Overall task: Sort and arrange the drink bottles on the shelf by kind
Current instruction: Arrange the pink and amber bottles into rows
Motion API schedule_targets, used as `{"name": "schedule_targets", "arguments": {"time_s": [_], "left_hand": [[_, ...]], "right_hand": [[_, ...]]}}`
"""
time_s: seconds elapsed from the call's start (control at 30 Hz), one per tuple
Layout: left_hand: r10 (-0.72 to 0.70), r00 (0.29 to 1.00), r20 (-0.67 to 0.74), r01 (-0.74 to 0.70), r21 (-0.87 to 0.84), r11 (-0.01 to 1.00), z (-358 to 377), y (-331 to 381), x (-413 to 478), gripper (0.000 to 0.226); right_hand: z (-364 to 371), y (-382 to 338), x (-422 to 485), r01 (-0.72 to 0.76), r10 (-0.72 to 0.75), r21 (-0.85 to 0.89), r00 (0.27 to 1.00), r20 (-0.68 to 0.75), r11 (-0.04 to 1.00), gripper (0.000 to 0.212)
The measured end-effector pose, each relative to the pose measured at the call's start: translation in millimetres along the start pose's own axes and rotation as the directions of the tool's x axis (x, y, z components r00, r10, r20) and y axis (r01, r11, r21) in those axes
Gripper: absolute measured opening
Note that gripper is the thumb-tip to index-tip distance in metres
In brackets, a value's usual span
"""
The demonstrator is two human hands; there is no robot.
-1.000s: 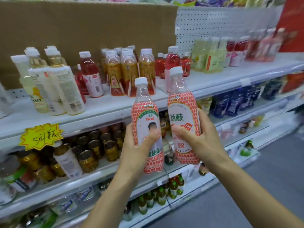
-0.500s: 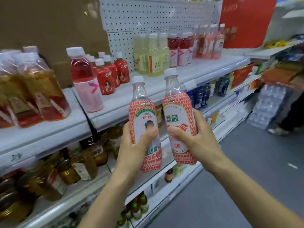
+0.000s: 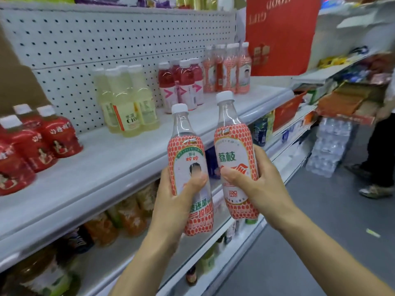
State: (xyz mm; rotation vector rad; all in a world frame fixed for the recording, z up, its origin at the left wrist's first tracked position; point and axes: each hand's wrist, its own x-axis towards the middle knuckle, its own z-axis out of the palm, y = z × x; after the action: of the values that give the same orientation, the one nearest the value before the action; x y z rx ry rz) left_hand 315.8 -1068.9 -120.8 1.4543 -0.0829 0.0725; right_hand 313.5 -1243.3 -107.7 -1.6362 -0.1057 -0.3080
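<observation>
My left hand (image 3: pixel 175 201) grips one lychee soda bottle (image 3: pixel 188 154) with a pink-dotted label and white cap, held upright in front of the shelf edge. My right hand (image 3: pixel 256 189) grips a second lychee soda bottle (image 3: pixel 233 144) of the same kind, right beside the first. On the white shelf (image 3: pixel 106 167), at the far right end, stands a group of matching lychee bottles (image 3: pixel 230 69). Left of them stand pink-labelled red drink bottles (image 3: pixel 183 84), then pale yellow bottles (image 3: pixel 126 103), then small red bottles (image 3: pixel 42 137) at the left.
A red banner (image 3: pixel 280 35) hangs beyond the shelf's right end. Lower shelves hold tea and dark blue bottles (image 3: pixel 259 130). A shrink-wrapped water pack (image 3: pixel 329 144) stands on the aisle floor, and a person's legs (image 3: pixel 380 159) are at the far right.
The view has swung right along the shelf: the yellow, red and lychee groups now sit nearer and more central. Both hands still carry their bottles side by side.
</observation>
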Motion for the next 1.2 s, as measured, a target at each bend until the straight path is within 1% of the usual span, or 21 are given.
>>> {"name": "schedule_targets", "arguments": {"time_s": [0.1,0.3,0.47,0.53,0.63,0.8,0.9,1.0,1.2], "left_hand": [[0.022,0.999,-0.031,-0.023,-0.021,1.000,54.1,-11.5,30.8,0.058],[0.014,0.992,-0.125,-0.024,-0.075,0.997,169.6,-19.9,94.4,0.058],[0.016,0.985,-0.171,-0.031,-0.084,0.996,230.4,-17.7,149.0,0.048],[0.030,0.981,-0.190,-0.044,-0.072,0.996,243.4,-16.1,173.9,0.044],[0.088,0.975,-0.206,-0.094,-0.020,0.995,255.9,-9.5,217.6,0.049],[0.193,0.961,-0.199,-0.181,0.076,0.981,264.1,2.9,298.9,0.048],[0.181,0.961,-0.211,-0.164,0.094,0.982,266.4,6.1,348.3,0.040],[0.176,0.955,-0.237,-0.149,0.127,0.981,265.6,0.5,395.6,0.039],[0.166,0.948,-0.271,-0.117,0.190,0.975,263.5,-15.6,462.0,0.067]], "right_hand": [[-50.2,16.4,42.9,-0.001,0.001,0.003,0.998,0.056,1.000,0.068],[-151.9,35.6,132.0,-0.001,0.002,-0.007,0.988,0.157,1.000,0.059],[-204.5,43.7,205.4,0.011,-0.020,0.048,0.981,0.193,0.999,0.061],[-215.8,49.0,233.2,0.013,-0.026,0.064,0.978,0.206,0.998,0.061],[-226.2,56.9,279.0,0.028,-0.043,0.073,0.976,0.214,0.997,0.062],[-235.8,63.3,361.4,0.089,-0.109,0.120,0.979,0.171,0.989,0.057],[-237.5,65.1,412.0,0.108,-0.132,0.170,0.982,0.135,0.979,0.055],[-235.6,70.0,460.4,0.152,-0.172,0.164,0.978,0.117,0.975,0.056],[-229.1,101.2,534.4,0.192,-0.198,0.066,0.975,0.104,0.979,0.074]]}}
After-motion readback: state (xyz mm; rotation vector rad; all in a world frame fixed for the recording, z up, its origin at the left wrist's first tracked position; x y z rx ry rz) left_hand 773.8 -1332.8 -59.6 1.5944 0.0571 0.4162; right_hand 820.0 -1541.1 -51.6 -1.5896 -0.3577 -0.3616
